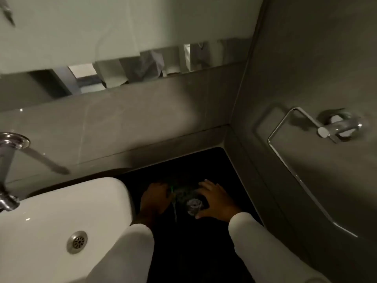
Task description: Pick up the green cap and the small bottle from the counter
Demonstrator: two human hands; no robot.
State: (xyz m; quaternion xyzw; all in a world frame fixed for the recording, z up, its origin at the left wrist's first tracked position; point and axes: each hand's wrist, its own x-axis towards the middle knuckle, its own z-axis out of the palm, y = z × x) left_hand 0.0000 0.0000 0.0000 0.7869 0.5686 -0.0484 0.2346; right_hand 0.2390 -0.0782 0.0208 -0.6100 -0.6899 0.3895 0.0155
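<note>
Both my hands reach down onto a dark countertop (204, 252) right of a white basin. My right hand (216, 199) curls around a dark bundle (187, 197) with a round shiny piece (193, 205) at its near end; thumb and fingers grip its sides. My left hand (156, 198) touches the left side of the same bundle, next to a thin green strip (172, 189) and a pale thin strand hanging toward me. The light is dim and the left fingers are partly hidden. Both arms wear white sleeves.
A white basin (61, 211) with a metal drain (77, 242) fills the lower left, with a chrome tap (8, 160) on its left. A chrome towel ring (318, 131) hangs on the grey right wall. A mirror (122, 37) spans the back wall.
</note>
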